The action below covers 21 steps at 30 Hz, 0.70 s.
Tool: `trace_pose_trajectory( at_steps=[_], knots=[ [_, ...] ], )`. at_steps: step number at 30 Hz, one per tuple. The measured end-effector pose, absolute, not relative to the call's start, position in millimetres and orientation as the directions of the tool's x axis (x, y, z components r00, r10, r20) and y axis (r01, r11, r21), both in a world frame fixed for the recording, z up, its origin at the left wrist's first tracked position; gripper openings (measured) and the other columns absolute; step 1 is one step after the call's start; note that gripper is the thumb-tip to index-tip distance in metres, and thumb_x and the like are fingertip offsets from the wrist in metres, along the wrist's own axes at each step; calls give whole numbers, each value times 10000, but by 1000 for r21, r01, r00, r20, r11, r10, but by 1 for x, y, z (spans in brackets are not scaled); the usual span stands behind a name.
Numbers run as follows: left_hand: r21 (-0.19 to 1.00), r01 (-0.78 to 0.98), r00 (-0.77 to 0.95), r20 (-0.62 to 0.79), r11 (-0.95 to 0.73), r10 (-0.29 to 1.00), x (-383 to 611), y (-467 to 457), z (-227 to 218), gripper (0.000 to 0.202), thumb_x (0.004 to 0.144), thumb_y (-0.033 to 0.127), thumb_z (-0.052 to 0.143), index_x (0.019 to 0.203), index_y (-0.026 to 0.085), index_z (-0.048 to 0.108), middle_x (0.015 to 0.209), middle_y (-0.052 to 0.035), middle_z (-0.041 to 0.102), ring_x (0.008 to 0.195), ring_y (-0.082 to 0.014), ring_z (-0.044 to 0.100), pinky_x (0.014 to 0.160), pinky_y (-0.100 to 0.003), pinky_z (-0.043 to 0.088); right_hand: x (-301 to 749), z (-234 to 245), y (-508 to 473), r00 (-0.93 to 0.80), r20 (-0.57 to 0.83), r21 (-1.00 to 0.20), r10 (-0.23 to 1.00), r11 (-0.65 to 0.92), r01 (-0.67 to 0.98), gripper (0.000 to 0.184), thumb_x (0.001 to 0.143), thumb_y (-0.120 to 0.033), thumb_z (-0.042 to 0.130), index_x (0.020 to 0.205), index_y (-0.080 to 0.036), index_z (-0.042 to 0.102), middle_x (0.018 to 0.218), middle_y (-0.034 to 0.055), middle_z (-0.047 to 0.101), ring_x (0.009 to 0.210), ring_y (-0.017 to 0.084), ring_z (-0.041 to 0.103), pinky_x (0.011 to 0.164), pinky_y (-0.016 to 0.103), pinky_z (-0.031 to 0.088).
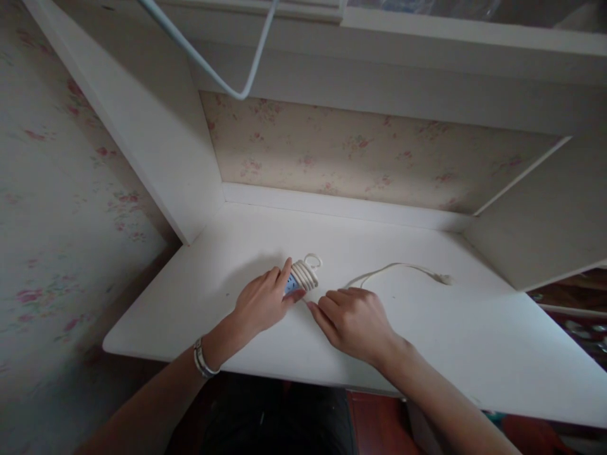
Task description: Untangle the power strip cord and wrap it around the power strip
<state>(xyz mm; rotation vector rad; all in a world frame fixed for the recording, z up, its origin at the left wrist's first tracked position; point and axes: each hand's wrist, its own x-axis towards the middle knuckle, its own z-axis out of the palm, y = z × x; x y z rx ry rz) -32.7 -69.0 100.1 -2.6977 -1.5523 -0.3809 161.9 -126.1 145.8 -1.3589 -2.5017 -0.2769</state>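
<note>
My left hand [263,295] is wrapped round a power strip [291,284], whose blue socket face shows between the fingers. Several turns of white power cord [305,275] are wound round the strip's far end, with a small loop standing out beyond them. My right hand [353,321] pinches the cord close to the near side of the strip. From behind that hand the loose length of cord curves over the desk to a plug [444,279] lying at the right.
The white desk [199,309] has a raised side panel [156,126] on the left and another panel [559,208] on the right. A shelf [403,60] runs overhead. A pale blue bent rod [241,95] hangs down from the top.
</note>
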Motion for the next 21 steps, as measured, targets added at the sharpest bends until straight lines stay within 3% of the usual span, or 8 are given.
trace_pose_trajectory(
  at_steps=[3,5,8,10,16,18,21],
  knots=[
    [133,799,563,177,-587,807,-30,-74,95,592,961,445,277,1434,91,241,1089,-152,619,948,-242,626,794,-352,484,164,152,-115,-524,435,86,732,546,834,325,920,-281,439,630,-182,548,592,10,584,560,124,487,580,317,201],
    [150,760,615,150,-633,774,-28,-79,97,564,956,432,290,1395,80,306,1096,-153,624,971,-251,622,823,-369,481,163,152,-107,-562,472,111,679,587,802,325,906,-275,452,612,-182,552,569,6,571,552,119,465,576,316,198],
    [181,714,674,85,-676,734,-21,-92,104,439,928,428,356,1201,115,496,993,-123,656,920,-259,634,805,-384,491,161,149,-92,-638,500,133,586,676,725,346,887,-257,446,565,-180,548,518,-3,546,512,110,425,561,302,197],
    [208,702,687,54,-681,724,-18,-101,110,355,908,422,398,1074,142,541,943,-106,662,879,-256,640,772,-379,502,160,147,-82,-654,521,116,548,714,691,357,863,-246,441,525,-178,531,484,-7,529,478,103,393,553,289,203],
    [163,585,792,96,-795,603,-21,-112,125,301,944,293,294,1077,148,523,970,-103,639,902,-233,619,810,-384,500,161,147,-64,-602,500,9,622,692,722,417,862,-251,409,472,-166,530,453,7,538,434,92,382,538,268,211],
    [163,562,807,105,-811,581,-25,-114,129,334,935,357,326,1114,143,510,1006,-111,634,923,-244,613,829,-400,496,164,145,-60,-592,449,-3,669,664,748,443,883,-270,394,482,-165,551,470,15,557,446,96,407,541,268,208],
    [208,549,808,116,-810,578,-28,-120,133,546,838,600,439,1131,143,500,1035,-116,633,930,-269,612,826,-420,498,171,137,-51,-553,375,-18,744,602,798,476,908,-293,358,511,-160,584,513,34,592,478,105,454,549,274,206]
  ],
)
